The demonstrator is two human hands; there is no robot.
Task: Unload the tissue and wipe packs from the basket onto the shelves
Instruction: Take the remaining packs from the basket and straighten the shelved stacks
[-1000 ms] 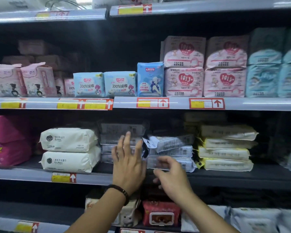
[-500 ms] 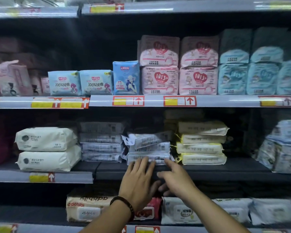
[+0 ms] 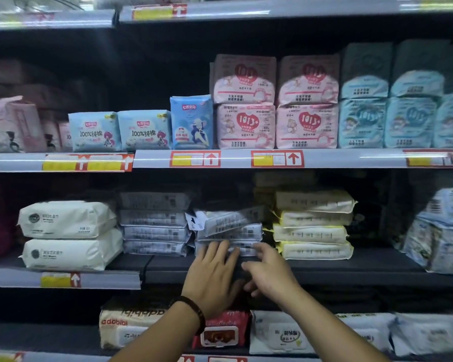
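Touching the lowest grey pack (image 3: 243,250): left hand (image 3: 211,278) and right hand (image 3: 270,275).

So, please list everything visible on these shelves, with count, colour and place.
white packs: 2, white, stacked, middle shelf left
grey packs: 4, grey, stacked beside them
centre grey packs: 3, grey, top one tilted
cream packs: 4, cream, stacked right of centre
pink 1013 packs: 4, pink, upper shelf
blue packs: 3, light blue, left of them
red pack: 1, red, lower shelf
left hand: 1, fingers on lowest centre pack
right hand: 1, beside it
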